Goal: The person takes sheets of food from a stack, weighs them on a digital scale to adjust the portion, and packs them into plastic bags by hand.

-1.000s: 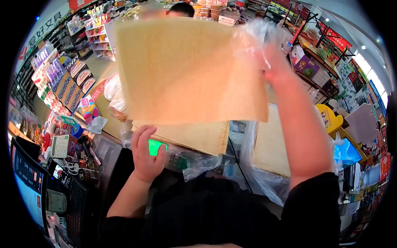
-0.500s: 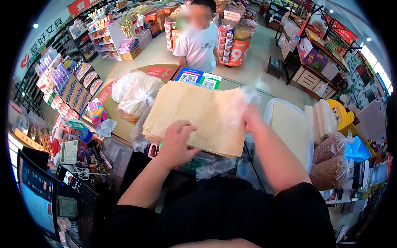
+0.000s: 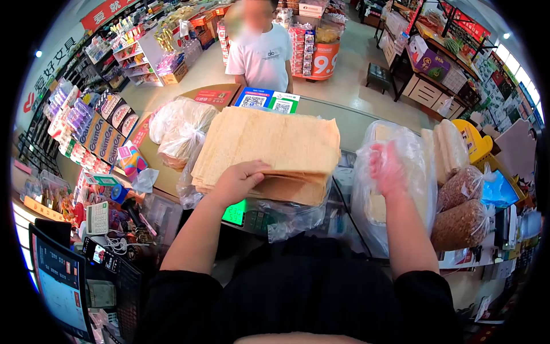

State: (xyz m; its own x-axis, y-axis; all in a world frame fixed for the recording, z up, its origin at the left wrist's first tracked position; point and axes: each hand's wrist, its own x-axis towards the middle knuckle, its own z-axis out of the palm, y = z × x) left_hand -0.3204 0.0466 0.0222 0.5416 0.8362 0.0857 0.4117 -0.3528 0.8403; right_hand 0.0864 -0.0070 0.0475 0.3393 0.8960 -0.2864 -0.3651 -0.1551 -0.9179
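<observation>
Head cam: your left hand [image 3: 238,180] pinches the near edge of the sheet stack [image 3: 269,140] on the bench [image 3: 355,121]; right hand [image 3: 391,172] half-curled over bagged sheets [image 3: 376,211], can't tell if gripping. Probably floppy, tearable: support edges.

I stand behind the bench [image 3: 358,117] of a shop, as the QR-code cards [image 3: 255,98] on it, the stocked shelves [image 3: 137,60] beyond and the big orange price sign [image 3: 322,60] show.

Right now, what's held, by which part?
Left hand rests at the near edge of the sheet stack; right hand, in clear plastic, is over the bagged sheets. Can't tell if either grips.
</observation>
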